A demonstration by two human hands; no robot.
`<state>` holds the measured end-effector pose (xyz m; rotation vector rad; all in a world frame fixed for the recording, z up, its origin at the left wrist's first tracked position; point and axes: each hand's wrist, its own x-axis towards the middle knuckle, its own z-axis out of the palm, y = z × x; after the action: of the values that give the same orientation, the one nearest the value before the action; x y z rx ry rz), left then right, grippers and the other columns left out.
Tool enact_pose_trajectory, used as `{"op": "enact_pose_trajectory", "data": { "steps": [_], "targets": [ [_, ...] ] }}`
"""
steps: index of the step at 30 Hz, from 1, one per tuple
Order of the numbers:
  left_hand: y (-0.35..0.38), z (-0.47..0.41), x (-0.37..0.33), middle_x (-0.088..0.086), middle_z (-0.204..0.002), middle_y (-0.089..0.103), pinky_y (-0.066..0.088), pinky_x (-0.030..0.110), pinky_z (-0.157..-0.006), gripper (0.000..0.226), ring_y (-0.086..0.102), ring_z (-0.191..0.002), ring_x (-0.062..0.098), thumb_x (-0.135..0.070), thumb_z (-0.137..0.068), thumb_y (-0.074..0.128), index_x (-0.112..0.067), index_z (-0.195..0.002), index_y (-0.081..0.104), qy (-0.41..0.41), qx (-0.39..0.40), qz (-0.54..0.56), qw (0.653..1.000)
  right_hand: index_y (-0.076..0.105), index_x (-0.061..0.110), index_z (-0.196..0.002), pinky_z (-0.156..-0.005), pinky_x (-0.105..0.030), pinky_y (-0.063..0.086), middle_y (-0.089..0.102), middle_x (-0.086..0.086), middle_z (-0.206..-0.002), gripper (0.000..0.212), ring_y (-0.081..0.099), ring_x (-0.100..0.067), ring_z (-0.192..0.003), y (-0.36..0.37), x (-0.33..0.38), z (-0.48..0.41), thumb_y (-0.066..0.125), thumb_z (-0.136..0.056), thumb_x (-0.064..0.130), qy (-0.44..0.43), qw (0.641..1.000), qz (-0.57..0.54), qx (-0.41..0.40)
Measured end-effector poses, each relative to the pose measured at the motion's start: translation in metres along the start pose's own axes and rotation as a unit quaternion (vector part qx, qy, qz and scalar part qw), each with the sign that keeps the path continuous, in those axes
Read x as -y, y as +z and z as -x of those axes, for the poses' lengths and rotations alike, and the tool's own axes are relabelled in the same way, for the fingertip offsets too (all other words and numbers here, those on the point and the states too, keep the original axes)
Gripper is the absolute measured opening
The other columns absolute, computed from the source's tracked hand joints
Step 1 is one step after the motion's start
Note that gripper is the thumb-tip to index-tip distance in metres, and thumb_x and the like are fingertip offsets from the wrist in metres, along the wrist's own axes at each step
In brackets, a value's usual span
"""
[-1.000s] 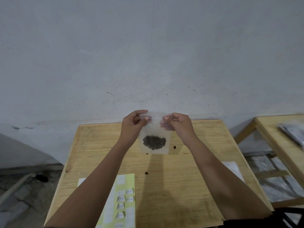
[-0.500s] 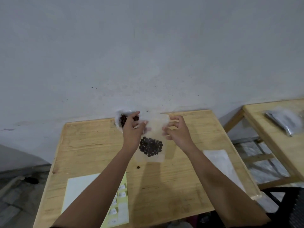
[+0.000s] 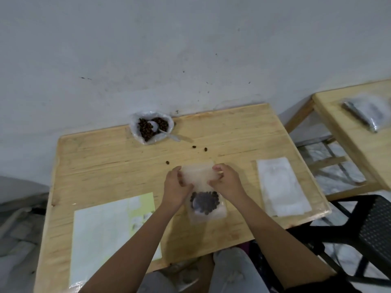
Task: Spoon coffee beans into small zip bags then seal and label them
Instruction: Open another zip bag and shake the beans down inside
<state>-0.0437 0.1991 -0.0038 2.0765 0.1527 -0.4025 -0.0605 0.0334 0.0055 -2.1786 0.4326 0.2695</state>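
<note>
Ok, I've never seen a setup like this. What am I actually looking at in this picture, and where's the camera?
There is no machine here: those are a person's two bare arms. The picture comes from a camera worn on their head, looking forward and down, so the arms reach in from the bottom edge. The left hand and right hand each pinch one side of the upper part of a small clear zip bag with coffee beans gathered at its bottom. Whether it rests on the wooden table or hangs just above it, I cannot tell. At the table's far edge sits an open plastic bag of beans with a spoon in it, and a few loose beans lie nearby. A label sheet lies on the left, and what look like empty bags on the right.
</note>
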Motion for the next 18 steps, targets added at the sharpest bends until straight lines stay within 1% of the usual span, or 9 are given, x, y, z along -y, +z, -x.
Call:
{"op": "enact_pose_trajectory", "data": {
  "steps": [3, 6, 7, 9, 11, 12, 14, 16, 18],
  "targets": [
    [0.002, 0.005, 0.002, 0.01, -0.122, 0.041, 0.034, 0.014, -0.08, 0.069, 0.048, -0.098, 0.019, -0.007, -0.074, 0.073, -0.006, -0.136, 0.041, 0.015, 0.01, -0.053, 0.998, 0.057, 0.013, -0.117, -0.086, -0.019, 0.039, 0.047, -0.005, -0.121, 0.047, 0.049, -0.019, -0.108, 0.007, -0.006, 0.001, 0.076, -0.074, 0.017, -0.024, 0.999, 0.033, 0.008],
    [0.006, 0.006, 0.002, 0.012, -0.132, 0.033, 0.029, 0.018, -0.094, 0.071, 0.037, -0.12, 0.025, -0.017, -0.073, 0.076, -0.005, -0.135, 0.043, 0.034, 0.008, -0.097, 0.995, 0.059, 0.013, -0.114, -0.097, -0.018, 0.029, 0.041, -0.005, -0.127, 0.047, 0.036, -0.02, -0.121, 0.009, -0.01, 0.002, 0.078, -0.072, 0.02, -0.039, 0.996, 0.081, 0.014],
    [0.007, 0.006, 0.0, 0.012, -0.135, 0.032, 0.028, 0.021, -0.099, 0.07, 0.034, -0.124, 0.026, -0.02, -0.073, 0.077, -0.006, -0.134, 0.045, 0.043, 0.002, -0.112, 0.993, 0.06, 0.013, -0.112, -0.097, -0.015, 0.026, 0.04, -0.004, -0.127, 0.045, 0.035, -0.019, -0.122, 0.009, -0.011, 0.002, 0.078, -0.072, 0.021, -0.041, 0.995, 0.088, 0.013],
    [0.011, 0.004, -0.007, 0.012, -0.137, 0.032, 0.028, 0.024, -0.102, 0.063, 0.032, -0.127, 0.026, -0.02, -0.076, 0.075, -0.007, -0.132, 0.048, 0.069, -0.018, -0.12, 0.99, 0.061, 0.013, -0.109, -0.092, -0.005, 0.022, 0.041, -0.003, -0.124, 0.038, 0.037, -0.018, -0.12, 0.003, -0.013, 0.003, 0.075, -0.074, 0.019, -0.043, 0.996, 0.075, -0.008],
    [0.018, 0.001, -0.021, 0.013, -0.132, 0.037, 0.028, 0.02, -0.1, 0.052, 0.036, -0.124, 0.026, -0.014, -0.081, 0.07, -0.006, -0.128, 0.051, 0.117, -0.025, -0.112, 0.986, 0.062, 0.011, -0.104, -0.083, 0.006, 0.022, 0.044, -0.004, -0.118, 0.027, 0.044, -0.017, -0.114, -0.012, -0.018, 0.003, 0.071, -0.079, 0.013, -0.043, 0.997, 0.049, -0.051],
    [0.024, -0.001, -0.029, 0.012, -0.128, 0.041, 0.029, 0.016, -0.096, 0.047, 0.04, -0.12, 0.025, -0.011, -0.082, 0.068, -0.005, -0.126, 0.052, 0.143, -0.02, -0.104, 0.984, 0.062, 0.01, -0.103, -0.08, 0.005, 0.024, 0.046, -0.004, -0.116, 0.024, 0.047, -0.017, -0.11, -0.023, -0.021, 0.003, 0.068, -0.08, 0.011, -0.041, 0.996, 0.038, -0.074],
    [0.041, -0.002, -0.048, 0.009, -0.121, 0.045, 0.03, 0.013, -0.09, 0.04, 0.046, -0.113, 0.022, -0.011, -0.086, 0.064, -0.006, -0.123, 0.053, 0.171, 0.017, -0.087, 0.981, 0.062, 0.01, -0.104, -0.08, -0.003, 0.03, 0.048, -0.005, -0.116, 0.022, 0.049, -0.016, -0.106, -0.05, -0.03, 0.002, 0.065, -0.083, 0.009, -0.026, 0.993, 0.023, -0.114],
    [0.063, 0.0, -0.065, 0.005, -0.122, 0.047, 0.032, 0.015, -0.09, 0.039, 0.047, -0.113, 0.017, -0.014, -0.089, 0.061, -0.008, -0.126, 0.051, 0.176, 0.061, -0.078, 0.979, 0.061, 0.01, -0.107, -0.082, -0.013, 0.034, 0.051, -0.006, -0.117, 0.022, 0.051, -0.016, -0.105, -0.077, -0.045, 0.003, 0.063, -0.085, 0.008, 0.011, 0.987, -0.002, -0.159],
    [0.09, 0.004, -0.077, 0.003, -0.126, 0.045, 0.035, 0.018, -0.094, 0.043, 0.046, -0.117, 0.015, -0.017, -0.09, 0.06, -0.01, -0.131, 0.048, 0.163, 0.109, -0.077, 0.978, 0.06, 0.01, -0.11, -0.084, -0.021, 0.038, 0.051, -0.009, -0.118, 0.025, 0.052, -0.023, -0.109, -0.102, -0.064, 0.008, 0.063, -0.085, 0.007, 0.052, 0.977, -0.013, -0.207]
  ]
}}
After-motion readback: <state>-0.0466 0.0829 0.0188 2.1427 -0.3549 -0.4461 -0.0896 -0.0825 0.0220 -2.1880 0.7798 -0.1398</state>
